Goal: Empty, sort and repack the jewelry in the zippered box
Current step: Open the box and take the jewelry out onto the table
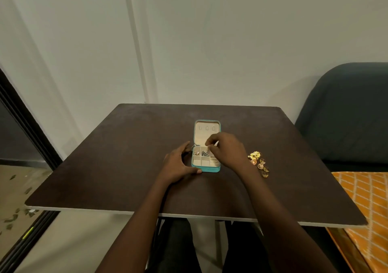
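head view: a dark brown table (105, 167) stands against a pale wall (210, 41), with a dark upholstered seat (346, 115) to the right and an orange patterned cloth (367, 199) below it.

the zippered box (206, 168), teal outside and cream inside, sits near the middle of the table, its lid (206, 130) standing open on the far side. two far compartments hold jewelry: a gold-toned piece (197, 152) on the left and a silver-toned cluster (204, 153) just beside it. the near compartments show only lining.

the left hand (178, 165) rests on the table against the box's left side, fingers straight and spread, thumb touching the near left corner; it grips nothing.

the right hand (225, 148) hovers over the box's far right part, fingers curled with the tips brought together. whether they pinch an item cannot be told.

a group of gold pieces (259, 163) lies on the table right of the box, well apart from it.
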